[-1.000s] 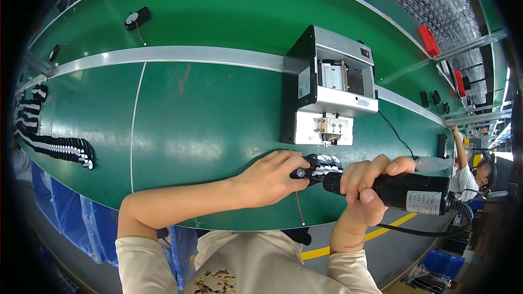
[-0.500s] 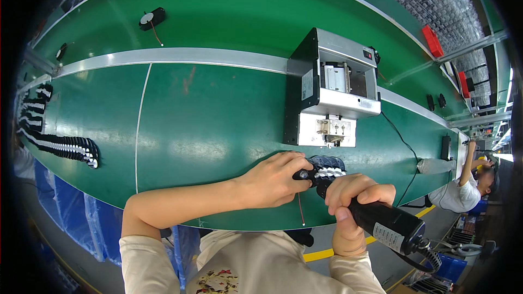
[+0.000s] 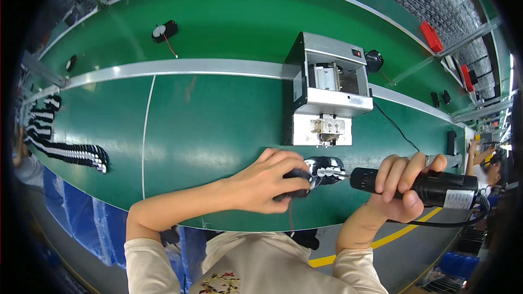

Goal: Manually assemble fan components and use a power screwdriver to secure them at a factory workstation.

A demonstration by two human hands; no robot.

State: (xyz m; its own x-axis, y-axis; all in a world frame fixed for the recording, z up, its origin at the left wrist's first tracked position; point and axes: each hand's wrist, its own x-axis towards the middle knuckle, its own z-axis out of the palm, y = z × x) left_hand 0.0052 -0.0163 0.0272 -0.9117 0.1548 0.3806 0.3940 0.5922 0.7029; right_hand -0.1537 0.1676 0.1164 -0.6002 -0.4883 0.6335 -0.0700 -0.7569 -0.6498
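Left hand (image 3: 264, 182): as it lies over the green surface (image 3: 218, 109), its fingers curl around one black part (image 3: 297, 181), one red wire (image 3: 291, 215) trailing below.
Right hand (image 3: 400, 189): fingers wrapped round one black power screwdriver (image 3: 436, 186), tip toward the white-edged pile (image 3: 329, 170) beside the left hand.
Machine (image 3: 335, 102): one, silver and black, just beyond the pile.
Green strip (image 3: 229, 27): five black pieces (image 3: 170, 30).
Red boxes (image 3: 431, 36): two.

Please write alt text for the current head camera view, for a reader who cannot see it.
At a green workbench, a person's right hand grips a black corded tool pointing left, while the left hand holds a small black part. Between the hands lies a cluster of black-and-white parts; beyond it stands a silver-and-black machine.
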